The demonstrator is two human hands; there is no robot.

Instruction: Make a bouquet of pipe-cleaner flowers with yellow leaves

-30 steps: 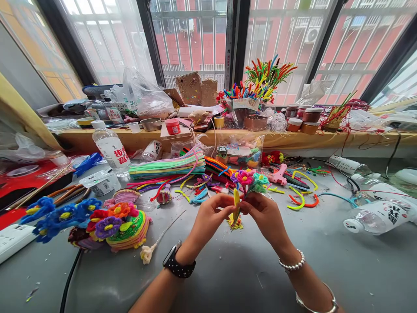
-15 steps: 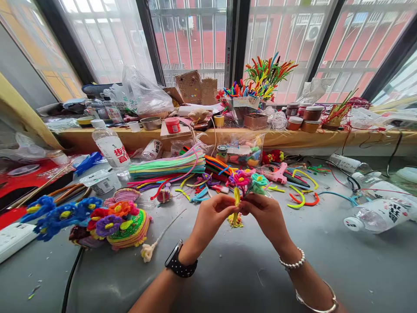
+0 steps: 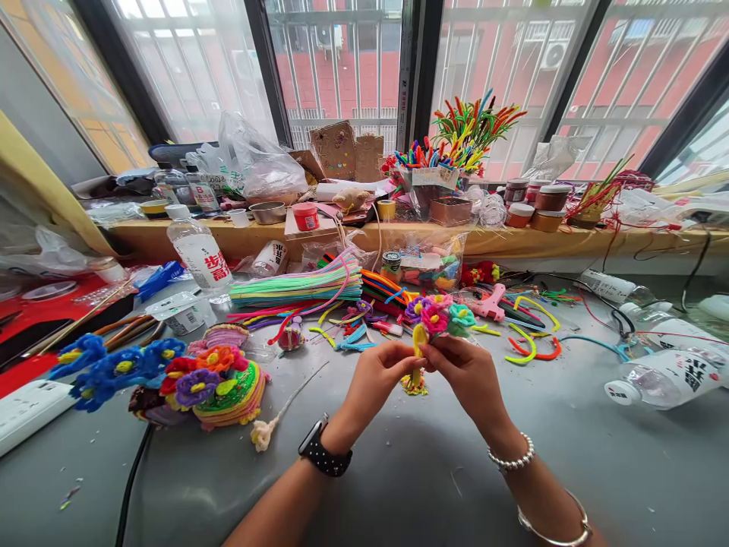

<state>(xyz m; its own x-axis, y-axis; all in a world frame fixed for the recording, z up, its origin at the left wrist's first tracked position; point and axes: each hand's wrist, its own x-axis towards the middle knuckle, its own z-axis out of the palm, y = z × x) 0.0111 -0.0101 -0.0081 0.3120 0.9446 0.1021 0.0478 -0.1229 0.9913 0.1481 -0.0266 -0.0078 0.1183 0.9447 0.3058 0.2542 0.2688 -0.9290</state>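
A small bunch of fuzzy flowers (image 3: 436,317), purple, pink and teal, is held up over the middle of a grey table (image 3: 410,486). A yellow strip (image 3: 420,336) stands upright against its near side. The person's left hand (image 3: 376,377) pinches the strip between thumb and finger; the right hand (image 3: 468,377) has its fingertips closed on the bunch just below the blooms, the stems mostly hidden. The two hands nearly meet. A watch (image 3: 324,450) circles the left wrist, a beaded bracelet (image 3: 512,454) the right. Just beyond the bunch lie loose craft wires and a pink glue gun (image 3: 490,302); farther left is a thick pastel bundle of wires (image 3: 296,289). A pale flower (image 3: 263,435) lies left of the hands, near a bright cluster of blooms (image 3: 216,380). A clear bottle (image 3: 200,258) stands behind that cluster; another bottle (image 3: 664,378) lies at right. At the back, a crowded ledge (image 3: 336,241) runs below barred windows (image 3: 353,83).
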